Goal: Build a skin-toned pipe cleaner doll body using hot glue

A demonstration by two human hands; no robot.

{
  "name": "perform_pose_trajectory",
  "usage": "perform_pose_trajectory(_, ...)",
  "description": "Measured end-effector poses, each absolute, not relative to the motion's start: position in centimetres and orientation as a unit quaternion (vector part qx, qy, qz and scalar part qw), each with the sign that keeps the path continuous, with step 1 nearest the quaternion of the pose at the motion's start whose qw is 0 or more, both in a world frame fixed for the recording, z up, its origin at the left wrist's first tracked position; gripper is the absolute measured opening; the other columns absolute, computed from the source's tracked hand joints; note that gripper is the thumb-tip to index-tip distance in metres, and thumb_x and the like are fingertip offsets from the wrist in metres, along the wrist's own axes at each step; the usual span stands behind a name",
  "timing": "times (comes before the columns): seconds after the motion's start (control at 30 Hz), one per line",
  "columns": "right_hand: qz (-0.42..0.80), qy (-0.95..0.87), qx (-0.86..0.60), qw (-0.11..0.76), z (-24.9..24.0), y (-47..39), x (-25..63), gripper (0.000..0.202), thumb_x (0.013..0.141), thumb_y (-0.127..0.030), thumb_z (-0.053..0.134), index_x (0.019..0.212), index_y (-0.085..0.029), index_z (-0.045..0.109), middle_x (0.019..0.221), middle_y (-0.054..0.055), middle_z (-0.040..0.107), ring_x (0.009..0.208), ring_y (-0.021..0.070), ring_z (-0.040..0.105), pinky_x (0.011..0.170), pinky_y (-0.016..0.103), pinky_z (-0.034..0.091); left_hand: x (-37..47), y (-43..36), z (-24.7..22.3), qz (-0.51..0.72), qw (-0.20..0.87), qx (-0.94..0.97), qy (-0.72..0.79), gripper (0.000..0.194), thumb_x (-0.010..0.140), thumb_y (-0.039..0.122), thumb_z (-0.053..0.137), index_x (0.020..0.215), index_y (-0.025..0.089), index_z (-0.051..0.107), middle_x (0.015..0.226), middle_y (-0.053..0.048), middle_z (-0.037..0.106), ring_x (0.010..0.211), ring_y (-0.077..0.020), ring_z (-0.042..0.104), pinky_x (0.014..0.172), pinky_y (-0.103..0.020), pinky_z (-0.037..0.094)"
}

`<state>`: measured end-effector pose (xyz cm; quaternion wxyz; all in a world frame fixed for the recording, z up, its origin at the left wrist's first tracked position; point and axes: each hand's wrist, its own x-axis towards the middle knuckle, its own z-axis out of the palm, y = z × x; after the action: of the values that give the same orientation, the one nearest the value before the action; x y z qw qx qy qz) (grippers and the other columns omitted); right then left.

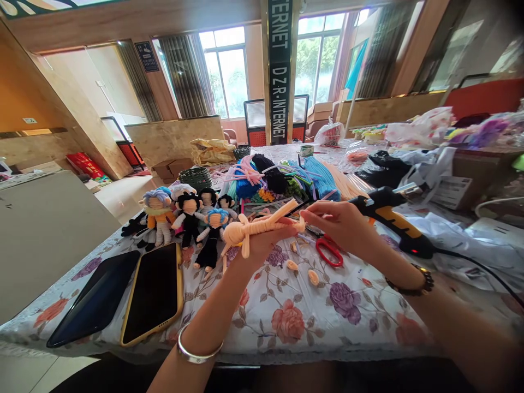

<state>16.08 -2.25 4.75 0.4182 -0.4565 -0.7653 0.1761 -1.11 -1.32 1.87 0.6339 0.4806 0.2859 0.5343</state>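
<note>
A peach doll body made of wound fuzzy stems lies sideways over the table, its round head to the left. My left hand is closed around it from below. The fingers of my right hand pinch the peach end at the doll's right tip. Red-handled scissors rest on the cloth just below my right hand. Small peach pieces lie nearer to me. Several finished dolls sit to the left of my left hand.
Two phones, one dark and one yellow-cased, lie at the left on the flowered tablecloth. Bundles of coloured stems are piled behind my hands. A glue gun with a cable stands at the right, near plastic bags.
</note>
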Motion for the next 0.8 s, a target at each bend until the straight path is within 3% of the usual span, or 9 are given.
perform_pose_trajectory(0.27,-0.014,-0.791,-0.327,0.516,4.2,-1.5,16.2,0.008,0.083,-0.025,0.059,0.081,-0.023,0.067,0.083,0.002,0.069,0.084,0.0166,0.058,0.078,0.032,0.046,-1.0,-1.2,1.8,0.527,0.683,0.433,0.262,0.014,0.051,0.01,0.076,0.061,0.018,0.07,0.06,0.001,0.064,0.061,-0.0094,0.057,0.067,-0.022,0.046)
perform_pose_trajectory(0.43,-0.153,-0.818,-0.255,0.493,4.0,-0.8,17.3,0.009,0.084,-0.019,0.058,0.085,-0.024,0.065,0.082,0.002,0.07,0.084,0.0163,0.058,0.081,0.035,0.043,-0.8,-1.2,1.7,0.52,0.685,0.434,0.267,0.013,0.053,0.01,0.076,0.06,0.018,0.069,0.065,0.0,0.066,0.064,-0.0104,0.06,0.068,-0.021,0.048)
perform_pose_trajectory(0.8,-0.234,-0.845,-0.25,0.41,4.1,-1.1,18.3,0.014,0.088,-0.017,0.049,0.085,-0.025,0.06,0.084,0.001,0.068,0.085,0.0145,0.057,0.082,0.031,0.043,-0.5,-1.1,1.0,0.538,0.599,0.523,0.279,0.006,0.061,0.02,0.074,0.066,0.019,0.071,0.07,-0.001,0.067,0.069,-0.0134,0.058,0.073,-0.028,0.047)
